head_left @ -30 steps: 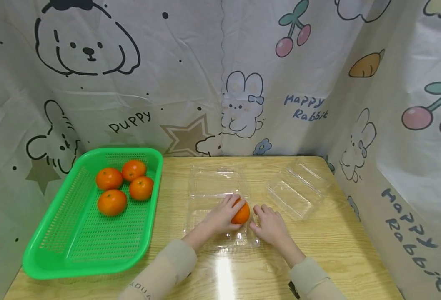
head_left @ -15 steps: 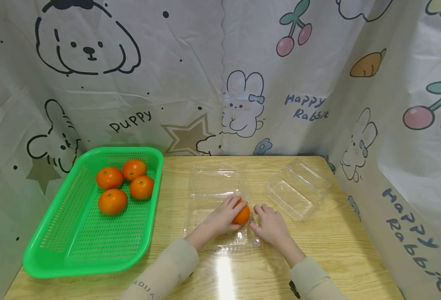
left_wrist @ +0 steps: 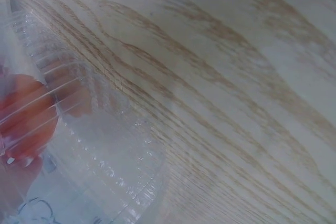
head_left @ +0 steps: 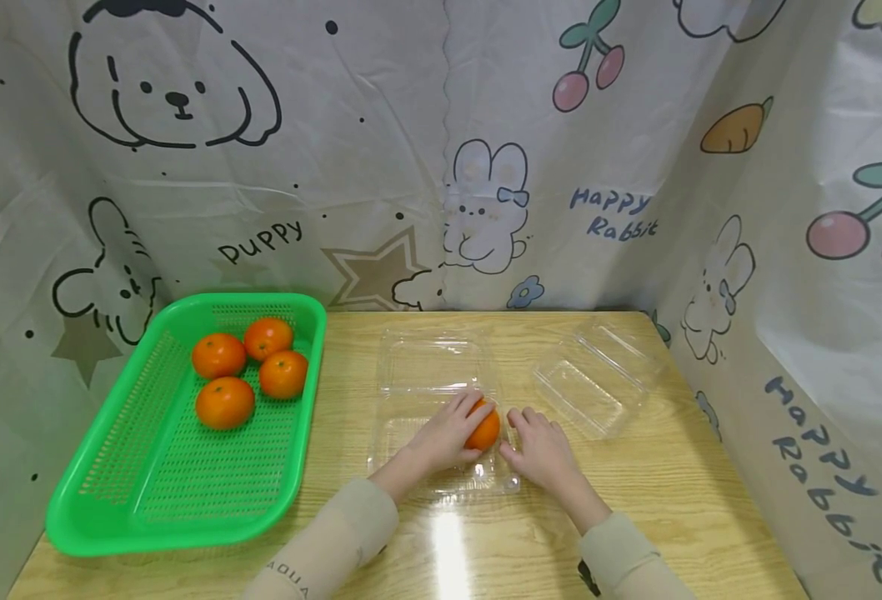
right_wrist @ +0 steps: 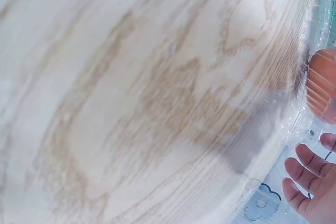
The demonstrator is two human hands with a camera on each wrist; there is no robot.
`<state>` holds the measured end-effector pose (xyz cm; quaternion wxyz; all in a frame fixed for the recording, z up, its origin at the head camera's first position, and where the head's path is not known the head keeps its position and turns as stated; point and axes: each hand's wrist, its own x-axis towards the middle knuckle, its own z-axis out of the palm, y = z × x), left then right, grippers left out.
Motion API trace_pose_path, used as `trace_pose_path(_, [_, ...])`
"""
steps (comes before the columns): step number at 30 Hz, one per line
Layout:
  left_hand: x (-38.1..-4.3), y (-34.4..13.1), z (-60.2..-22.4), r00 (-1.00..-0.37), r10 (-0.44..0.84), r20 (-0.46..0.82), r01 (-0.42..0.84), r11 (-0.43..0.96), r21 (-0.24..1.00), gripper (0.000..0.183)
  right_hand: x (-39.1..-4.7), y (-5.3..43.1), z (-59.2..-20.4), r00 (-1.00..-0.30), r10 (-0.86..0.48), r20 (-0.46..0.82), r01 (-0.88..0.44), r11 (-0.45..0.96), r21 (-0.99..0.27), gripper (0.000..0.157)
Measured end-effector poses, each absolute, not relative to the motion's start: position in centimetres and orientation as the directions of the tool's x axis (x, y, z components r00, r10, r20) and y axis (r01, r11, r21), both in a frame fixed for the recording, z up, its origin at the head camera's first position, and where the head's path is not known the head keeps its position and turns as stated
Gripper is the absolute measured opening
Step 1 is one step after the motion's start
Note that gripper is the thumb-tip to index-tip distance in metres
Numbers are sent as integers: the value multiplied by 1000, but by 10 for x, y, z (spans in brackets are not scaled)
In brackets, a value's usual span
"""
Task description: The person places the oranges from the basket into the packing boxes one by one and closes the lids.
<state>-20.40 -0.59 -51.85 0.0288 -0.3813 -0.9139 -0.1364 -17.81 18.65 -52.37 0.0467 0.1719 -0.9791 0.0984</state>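
In the head view my left hand (head_left: 444, 433) grips an orange (head_left: 488, 427) inside an unlatched clear plastic clamshell box (head_left: 432, 360). The orange sits at the right side of the near half; the lid half lies folded back behind it. Through the ribbed plastic wall, the left wrist view shows the same orange (left_wrist: 26, 116) with fingers around it. My right hand (head_left: 548, 454) is beside the box's right edge, holding nothing, its fingers loosely bent. From the right wrist view its fingers (right_wrist: 307, 162) are apart from the orange; whether they touch the box is unclear.
A green plastic basket (head_left: 306, 454) with several oranges (head_left: 225, 403) at its back stands on the left. At the back right lies a second clear plastic box (head_left: 587, 392), spread open. Printed cloth (head_left: 381, 167) hangs behind the wooden table (head_left: 531, 554).
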Motion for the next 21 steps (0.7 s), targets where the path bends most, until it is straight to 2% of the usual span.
trace_pose_path(11, [-205,-7,-515,-714,686,141,699,686,202,71,-178,186,-523,-937,-330,116,-346,921,-177,35])
trace_pose_path(21, [-204,-13,-503,-728,674,127,678,678,283,70,-179,187,-524,-937,-328,118,-345,922,-175,34])
